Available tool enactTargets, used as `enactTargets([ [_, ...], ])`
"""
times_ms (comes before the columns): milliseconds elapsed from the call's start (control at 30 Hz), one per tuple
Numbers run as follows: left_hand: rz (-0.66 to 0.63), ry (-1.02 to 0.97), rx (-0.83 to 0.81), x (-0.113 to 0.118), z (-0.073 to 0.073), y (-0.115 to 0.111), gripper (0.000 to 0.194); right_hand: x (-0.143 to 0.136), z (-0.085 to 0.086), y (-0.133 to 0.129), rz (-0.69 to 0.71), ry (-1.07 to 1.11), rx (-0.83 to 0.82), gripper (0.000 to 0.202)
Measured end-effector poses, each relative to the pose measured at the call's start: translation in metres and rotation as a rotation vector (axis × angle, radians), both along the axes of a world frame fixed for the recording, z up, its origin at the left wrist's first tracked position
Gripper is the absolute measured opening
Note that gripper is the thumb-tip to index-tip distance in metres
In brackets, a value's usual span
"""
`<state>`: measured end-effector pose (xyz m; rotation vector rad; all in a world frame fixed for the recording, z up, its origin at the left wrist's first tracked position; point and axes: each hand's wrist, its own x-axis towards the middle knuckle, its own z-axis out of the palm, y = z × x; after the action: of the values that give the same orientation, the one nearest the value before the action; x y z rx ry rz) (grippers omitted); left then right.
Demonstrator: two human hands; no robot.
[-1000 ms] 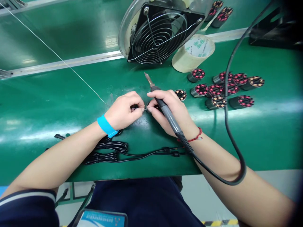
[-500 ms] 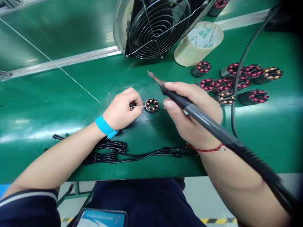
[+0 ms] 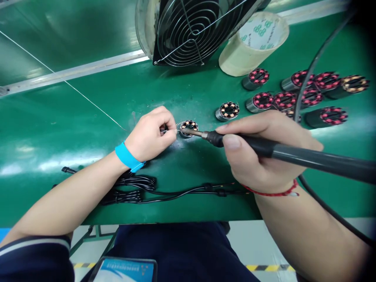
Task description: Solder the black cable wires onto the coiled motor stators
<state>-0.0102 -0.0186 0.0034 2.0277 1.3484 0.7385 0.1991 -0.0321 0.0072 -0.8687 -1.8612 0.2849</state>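
A small wound motor stator (image 3: pixel 188 124) with copper-coloured coils sits on the green bench. At its left side my left hand (image 3: pixel 154 131) pinches thin wire leads (image 3: pixel 178 130); a dark piece shows inside the curled fingers, too hidden to name. My right hand (image 3: pixel 270 150) grips a soldering iron (image 3: pixel 317 159) like a pen. The iron's tip reaches across the stator to the wire leads at its left edge. Whether the tip touches the leads or hangs just above, I cannot tell. Another copper-wound stator (image 3: pixel 228 111) stands above the iron.
Several stators with red coils (image 3: pixel 284 100) stand at the right. A fan with a wire guard (image 3: pixel 192 39) and a wide tape roll (image 3: pixel 241 58) are at the back. Coiled black cables (image 3: pixel 132 188) lie along the front. The iron's black cord (image 3: pixel 305 86) arches at the right.
My right hand has lowered the soldering iron, swinging its tip down to the stator's left edge. The copper-wound stator behind it has come into sight. My left hand keeps its pinch.
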Motion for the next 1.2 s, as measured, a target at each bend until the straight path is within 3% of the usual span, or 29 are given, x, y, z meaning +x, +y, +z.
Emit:
enactTargets([
  [1200, 0.019, 0.013, -0.001, 0.0015, 0.0017, -0.0008, 0.013, -0.0003, -0.0005, -0.0018, -0.017, -0.017, 0.015, 0.006],
])
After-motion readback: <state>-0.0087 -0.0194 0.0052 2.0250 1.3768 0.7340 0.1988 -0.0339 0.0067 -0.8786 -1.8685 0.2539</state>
